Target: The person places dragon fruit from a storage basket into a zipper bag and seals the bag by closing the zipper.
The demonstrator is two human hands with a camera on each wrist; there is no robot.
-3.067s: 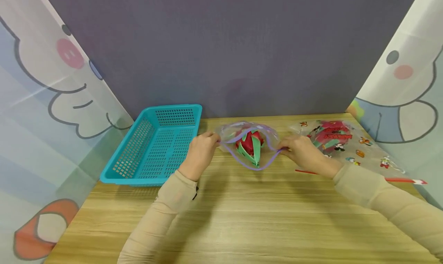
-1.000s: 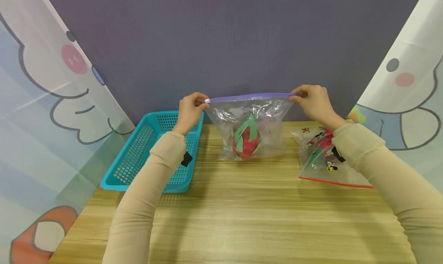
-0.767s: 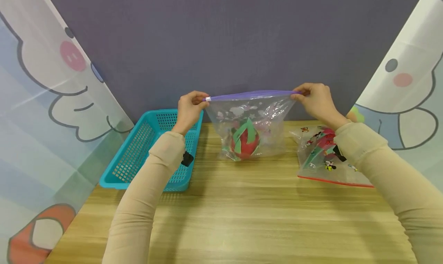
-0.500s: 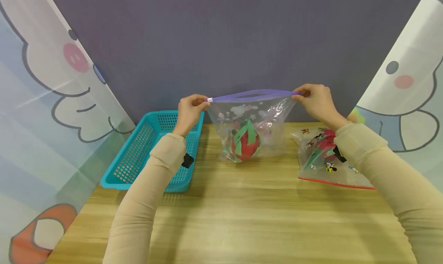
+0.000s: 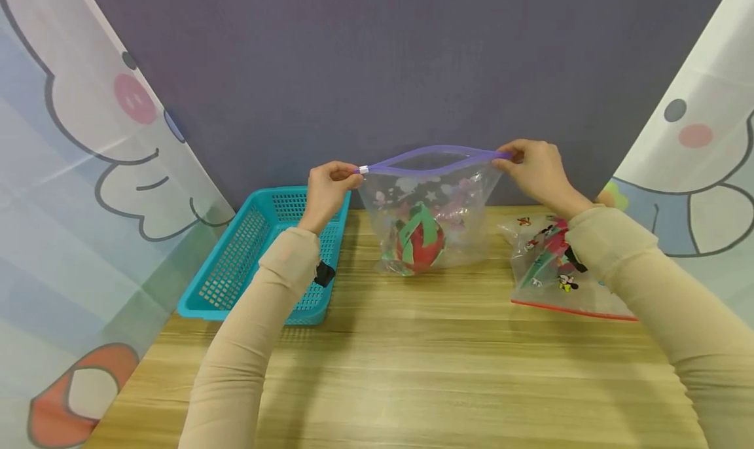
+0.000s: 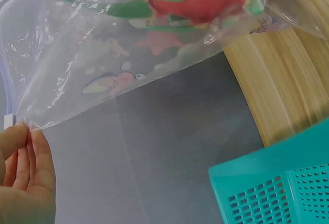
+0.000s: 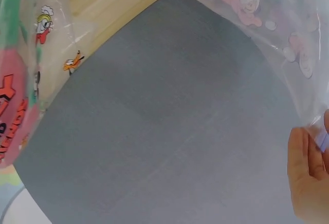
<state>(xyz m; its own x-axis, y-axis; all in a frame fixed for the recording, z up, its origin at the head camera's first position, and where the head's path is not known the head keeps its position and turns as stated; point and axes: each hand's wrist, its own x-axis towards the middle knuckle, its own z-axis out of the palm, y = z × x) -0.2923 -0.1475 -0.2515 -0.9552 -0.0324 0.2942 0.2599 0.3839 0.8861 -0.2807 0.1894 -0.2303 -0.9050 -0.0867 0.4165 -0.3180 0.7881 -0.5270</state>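
Observation:
A clear zip bag [image 5: 465,207] with a purple zip edge hangs upright between both hands, its mouth parted. Inside, at the bottom, lies a red dragon fruit [image 5: 429,249] with green leaf-like scales. My left hand [image 5: 326,190] pinches the left end of the zip edge, right beside a white slider [image 5: 363,169]. At the other end, my right hand [image 5: 537,174] pinches the purple edge between thumb and fingers. The left wrist view shows the slider [image 6: 8,121] just above the left fingertips. In the right wrist view the right hand [image 7: 311,178] grips the bag's corner.
To the left stands a turquoise plastic basket [image 5: 235,259], partly behind the left arm. At right, a second clear bag [image 5: 530,279] with a red zip edge and cartoon prints holds a red and green thing, partly covered by the right forearm. A dark grey wall [image 5: 412,63] rises behind the wooden table [image 5: 412,370].
Over the last three seconds both hands raised the bag's edge from low over the table and it turned upright. Since one second ago, the flat zip edge has parted into a wide mouth.

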